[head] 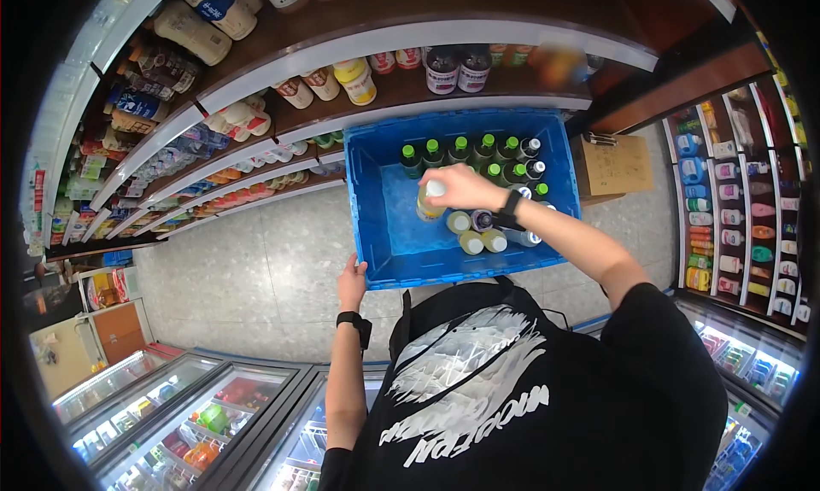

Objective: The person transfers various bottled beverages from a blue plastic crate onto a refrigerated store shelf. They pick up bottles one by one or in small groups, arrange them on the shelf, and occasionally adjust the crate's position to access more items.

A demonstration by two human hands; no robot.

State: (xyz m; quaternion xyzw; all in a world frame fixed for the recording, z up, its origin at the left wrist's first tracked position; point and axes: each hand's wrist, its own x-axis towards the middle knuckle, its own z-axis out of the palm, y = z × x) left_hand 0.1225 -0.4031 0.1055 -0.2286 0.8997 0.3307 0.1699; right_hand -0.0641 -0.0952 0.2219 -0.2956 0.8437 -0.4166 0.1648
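Observation:
A blue plastic crate lies before me, holding several bottles. My right hand is over the crate, its fingers around the white cap of a pale yellow bottle. Green-capped dark bottles stand in the crate's far and middle part, with white-capped ones at the right. Just right of and below the held bottle are several pale-capped bottles and a bottle with a dark cap. My left hand is at the crate's near left corner, its fingers against the outer wall.
Drink shelves run along the far side and left, close to the crate. A cardboard box stands right of the crate. Shelves of household bottles are farther right. Glass-topped freezers line the near side. Grey tiled floor shows at left.

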